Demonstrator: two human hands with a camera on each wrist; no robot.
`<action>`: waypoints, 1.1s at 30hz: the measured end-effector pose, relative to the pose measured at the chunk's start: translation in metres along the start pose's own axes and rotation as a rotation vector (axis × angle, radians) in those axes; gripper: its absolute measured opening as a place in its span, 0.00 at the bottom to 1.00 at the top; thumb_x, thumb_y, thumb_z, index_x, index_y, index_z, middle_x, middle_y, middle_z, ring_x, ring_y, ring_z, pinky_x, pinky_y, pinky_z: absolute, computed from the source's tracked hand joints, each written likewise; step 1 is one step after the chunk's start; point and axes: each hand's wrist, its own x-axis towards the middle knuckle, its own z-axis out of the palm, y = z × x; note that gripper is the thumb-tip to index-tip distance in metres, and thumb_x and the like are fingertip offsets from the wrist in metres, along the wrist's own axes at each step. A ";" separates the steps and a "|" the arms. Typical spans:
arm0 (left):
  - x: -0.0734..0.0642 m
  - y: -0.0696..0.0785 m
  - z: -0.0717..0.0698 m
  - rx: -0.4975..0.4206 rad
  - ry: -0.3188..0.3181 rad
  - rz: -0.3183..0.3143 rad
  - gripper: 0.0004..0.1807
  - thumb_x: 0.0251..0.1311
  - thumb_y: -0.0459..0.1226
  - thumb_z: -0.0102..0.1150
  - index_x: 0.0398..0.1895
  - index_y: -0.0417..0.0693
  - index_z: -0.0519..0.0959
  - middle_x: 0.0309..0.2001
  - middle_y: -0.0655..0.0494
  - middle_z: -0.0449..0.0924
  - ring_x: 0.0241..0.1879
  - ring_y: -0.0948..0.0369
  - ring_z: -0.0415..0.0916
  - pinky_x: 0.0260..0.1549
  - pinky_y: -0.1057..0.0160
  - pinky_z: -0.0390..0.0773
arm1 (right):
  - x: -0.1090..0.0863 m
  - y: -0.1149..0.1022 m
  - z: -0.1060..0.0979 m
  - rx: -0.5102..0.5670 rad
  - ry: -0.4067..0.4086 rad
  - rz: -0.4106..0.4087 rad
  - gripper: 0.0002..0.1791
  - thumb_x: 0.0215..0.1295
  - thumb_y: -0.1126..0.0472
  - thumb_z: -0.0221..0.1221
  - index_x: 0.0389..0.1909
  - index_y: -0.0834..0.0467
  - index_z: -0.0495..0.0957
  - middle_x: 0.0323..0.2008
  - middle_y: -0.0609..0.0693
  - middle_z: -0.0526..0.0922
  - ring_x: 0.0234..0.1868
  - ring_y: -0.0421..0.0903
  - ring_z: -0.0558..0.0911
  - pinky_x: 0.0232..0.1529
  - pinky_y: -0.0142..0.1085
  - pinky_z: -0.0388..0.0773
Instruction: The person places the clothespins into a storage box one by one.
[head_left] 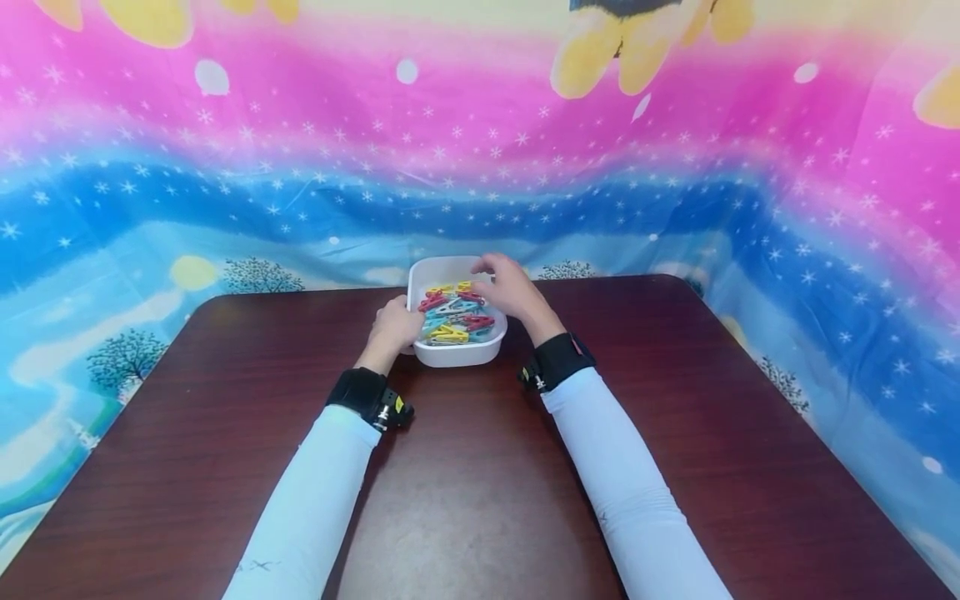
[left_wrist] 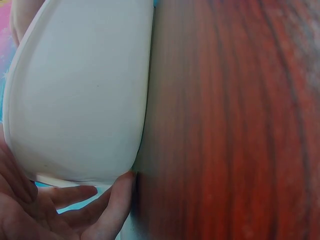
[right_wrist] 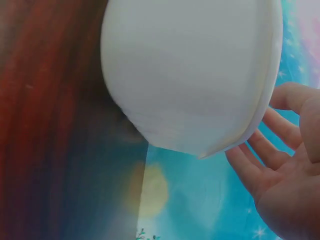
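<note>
A white plastic container (head_left: 459, 357) stands at the far side of the table. Inside lies a pile of clothespins (head_left: 450, 333) in yellow, red and teal. My left hand (head_left: 396, 323) grips the container's left side by the rim; its fingers (left_wrist: 119, 202) reach along the outer wall in the left wrist view. Over the right rim is my right hand (head_left: 510, 287), its fingers loosely bent above the clothespins and none of them between its fingertips. In the right wrist view the right hand (right_wrist: 285, 165) appears spread beside the container's rim.
The dark red-brown wooden table (head_left: 465, 483) has rounded far corners. Behind it and along both sides hangs a colourful cloth (head_left: 480, 125) with snowflakes and trees, close to the table's back edge. A black camera strap (head_left: 367, 396) circles each wrist.
</note>
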 end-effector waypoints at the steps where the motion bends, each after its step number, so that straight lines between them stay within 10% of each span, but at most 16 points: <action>1: 0.000 0.000 0.000 -0.003 -0.003 0.003 0.26 0.71 0.40 0.52 0.70 0.45 0.67 0.52 0.42 0.77 0.46 0.48 0.81 0.27 0.56 0.88 | -0.002 0.001 0.000 0.005 0.003 0.008 0.20 0.72 0.55 0.58 0.61 0.58 0.77 0.65 0.56 0.74 0.67 0.57 0.72 0.66 0.51 0.73; 13: -0.003 0.000 -0.019 -0.045 -0.103 0.063 0.42 0.75 0.57 0.44 0.81 0.44 0.49 0.71 0.37 0.64 0.63 0.43 0.73 0.56 0.43 0.81 | -0.014 0.004 -0.012 -0.052 0.013 0.014 0.22 0.73 0.53 0.57 0.64 0.56 0.75 0.66 0.57 0.74 0.68 0.58 0.72 0.67 0.53 0.72; 17: -0.006 0.006 -0.042 0.131 -0.006 0.269 0.48 0.72 0.67 0.37 0.83 0.51 0.39 0.82 0.42 0.43 0.79 0.40 0.43 0.74 0.34 0.49 | -0.021 0.004 -0.035 -0.138 0.111 -0.002 0.29 0.76 0.46 0.54 0.72 0.55 0.69 0.74 0.56 0.66 0.75 0.55 0.63 0.74 0.54 0.62; 22: -0.012 0.007 -0.083 0.450 0.224 0.521 0.45 0.71 0.69 0.33 0.83 0.62 0.38 0.83 0.54 0.29 0.80 0.44 0.18 0.71 0.30 0.21 | -0.036 0.007 -0.070 -0.294 0.212 0.015 0.36 0.78 0.40 0.46 0.80 0.51 0.57 0.81 0.54 0.51 0.81 0.57 0.46 0.80 0.55 0.45; 27: -0.018 -0.001 -0.114 0.611 0.322 0.566 0.45 0.71 0.67 0.34 0.83 0.62 0.39 0.83 0.56 0.29 0.80 0.47 0.16 0.70 0.31 0.17 | -0.048 0.019 -0.095 -0.400 0.271 0.047 0.38 0.79 0.38 0.42 0.81 0.52 0.52 0.82 0.55 0.47 0.82 0.58 0.41 0.81 0.53 0.39; 33: -0.010 -0.029 -0.122 0.670 0.281 0.536 0.46 0.71 0.68 0.35 0.84 0.57 0.41 0.83 0.49 0.35 0.80 0.43 0.22 0.70 0.28 0.20 | -0.051 0.053 -0.096 -0.461 0.229 0.089 0.39 0.79 0.38 0.43 0.81 0.54 0.52 0.81 0.59 0.48 0.81 0.62 0.42 0.80 0.57 0.40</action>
